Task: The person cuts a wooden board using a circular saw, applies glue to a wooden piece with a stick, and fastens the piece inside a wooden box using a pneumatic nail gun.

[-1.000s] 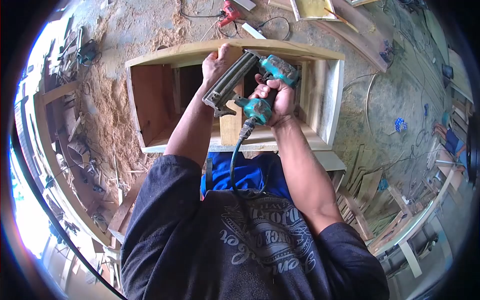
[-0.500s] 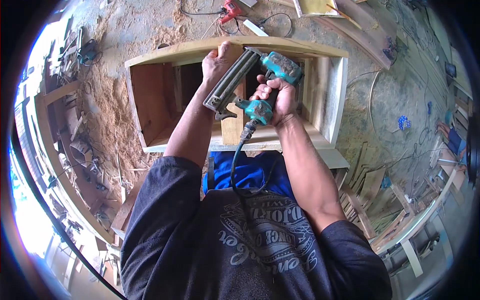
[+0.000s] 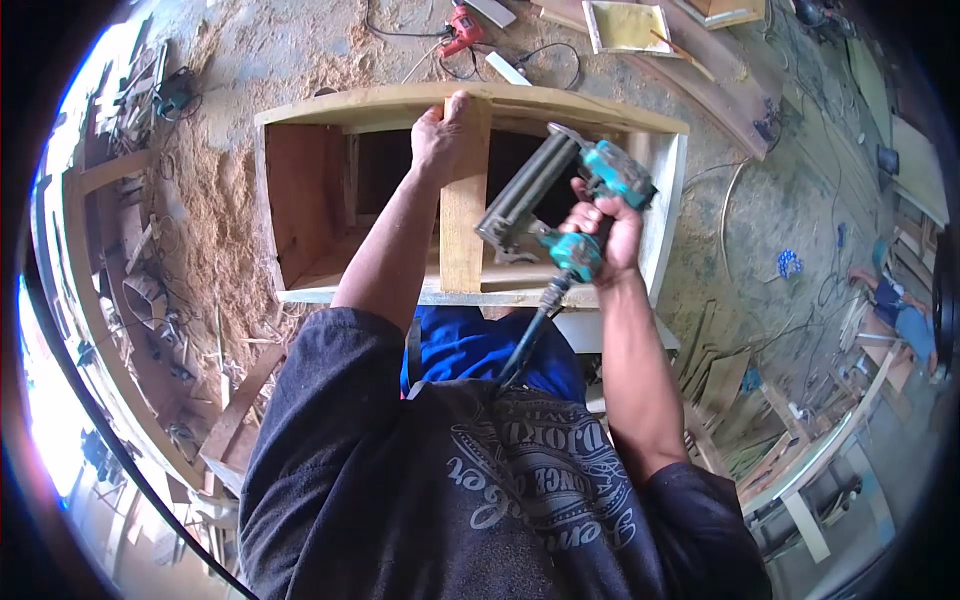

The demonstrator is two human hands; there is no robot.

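A wooden cabinet frame [image 3: 560,102] with a curved far edge lies in front of me. A pale wooden board [image 3: 463,220] runs across its middle, from far edge to near edge. My left hand [image 3: 440,138] grips the far end of this board, thumb on top near the curved edge. My right hand [image 3: 608,225] is closed around the handle of a teal nail gun [image 3: 618,172], held above the frame's right compartment. The gun's long magazine slants left, apart from the board. A hose runs from the gun down toward my shirt.
A red power tool [image 3: 463,30] with a cord lies beyond the frame. Long boards [image 3: 700,95] and a shallow tray [image 3: 628,28] lie at the far right. Sawdust covers the floor at left. Another person [image 3: 905,310] is at the right edge.
My right hand has carried the nail gun to the right, off the middle board, which now shows more fully. My left hand still grips the board's far end.
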